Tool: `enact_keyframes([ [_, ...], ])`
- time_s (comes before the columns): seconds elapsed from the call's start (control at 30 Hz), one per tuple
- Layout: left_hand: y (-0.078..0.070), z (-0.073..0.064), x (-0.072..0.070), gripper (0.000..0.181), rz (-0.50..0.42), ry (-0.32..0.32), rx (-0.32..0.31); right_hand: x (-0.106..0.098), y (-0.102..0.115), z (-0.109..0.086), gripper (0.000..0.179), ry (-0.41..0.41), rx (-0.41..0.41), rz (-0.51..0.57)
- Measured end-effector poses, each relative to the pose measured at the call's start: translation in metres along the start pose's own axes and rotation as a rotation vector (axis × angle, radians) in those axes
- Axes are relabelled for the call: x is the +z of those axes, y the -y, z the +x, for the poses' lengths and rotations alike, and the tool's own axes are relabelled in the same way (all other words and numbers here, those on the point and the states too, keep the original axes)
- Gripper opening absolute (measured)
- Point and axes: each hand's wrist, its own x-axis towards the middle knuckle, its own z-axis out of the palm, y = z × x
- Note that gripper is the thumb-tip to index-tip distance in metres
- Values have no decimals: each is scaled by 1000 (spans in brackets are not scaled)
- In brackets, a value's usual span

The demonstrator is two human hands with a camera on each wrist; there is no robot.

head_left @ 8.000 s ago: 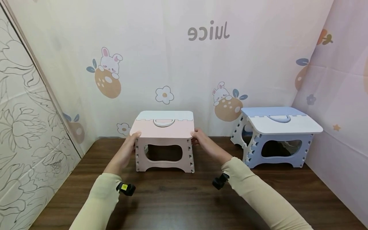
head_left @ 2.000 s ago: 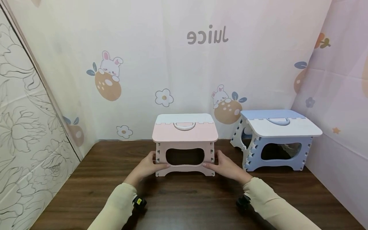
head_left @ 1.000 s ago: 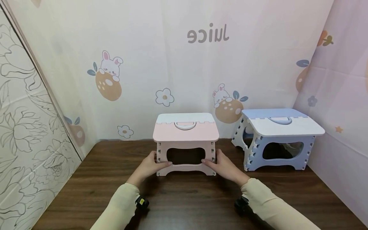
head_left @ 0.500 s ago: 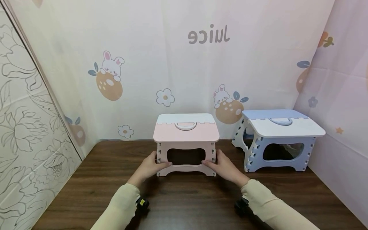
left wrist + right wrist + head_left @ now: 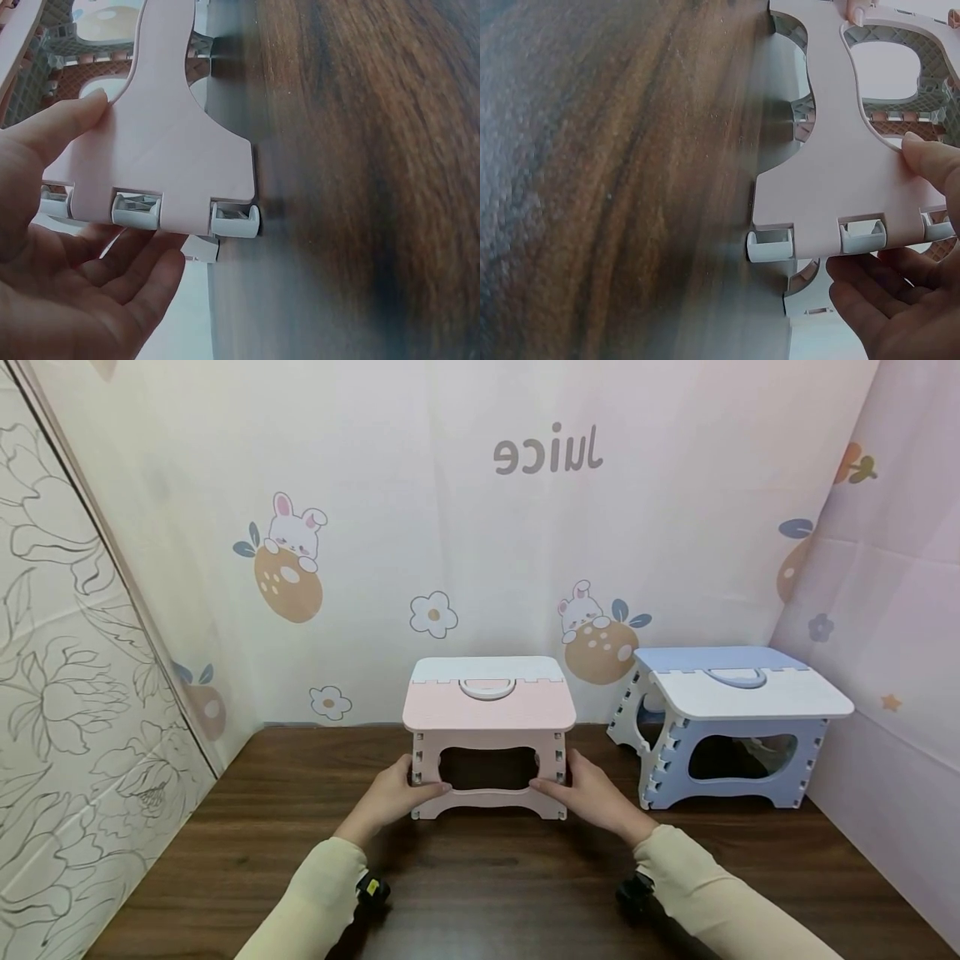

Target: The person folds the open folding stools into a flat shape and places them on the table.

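A pink and white folding step stool [image 5: 489, 706] stands unfolded and upright at the middle of the table, with a white handle [image 5: 487, 689] in its top. My left hand [image 5: 386, 795] grips the lower left of its front leg panel. In the left wrist view that thumb [image 5: 82, 116] lies on the panel's face, its fingers curling around the hinged side edge. On the opposite side my right hand [image 5: 596, 793] holds the panel alike. The right wrist view has the right thumb [image 5: 922, 154] at the oval cutout and the fingers [image 5: 862, 292] behind the edge.
A blue and white folding stool [image 5: 750, 693] stands unfolded to the right, turned at an angle, close to the right curtain [image 5: 892, 635]. A printed curtain [image 5: 487, 543] hangs along the back of the dark wooden table [image 5: 480, 877]. A flower-patterned panel [image 5: 67, 710] borders the left.
Since the earliest frame the pink stool has shifted right, and both hands have moved from its top corners down to the lower front panel. Over the last two seconds almost nothing differs.
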Motion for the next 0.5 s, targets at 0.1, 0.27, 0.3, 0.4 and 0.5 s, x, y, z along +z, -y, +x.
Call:
enact_keyframes([
  [0.1, 0, 1, 0, 70, 3, -2, 4, -1, 0, -1, 76, 5, -9, -2],
  [0.27, 1, 1, 1, 69, 1, -4, 11, -2, 1, -1, 78, 12, -25, 6],
  [0.3, 1, 1, 1, 68, 0, -4, 12, -3, 1, -1, 77, 13, -25, 9],
  [0.4, 0, 1, 0, 67, 2, -4, 13, -3, 1, -1, 76, 18, -29, 15],
  [0.5, 0, 0, 0, 67, 14, 0, 28, -3, 0, -1, 74, 20, -29, 9],
])
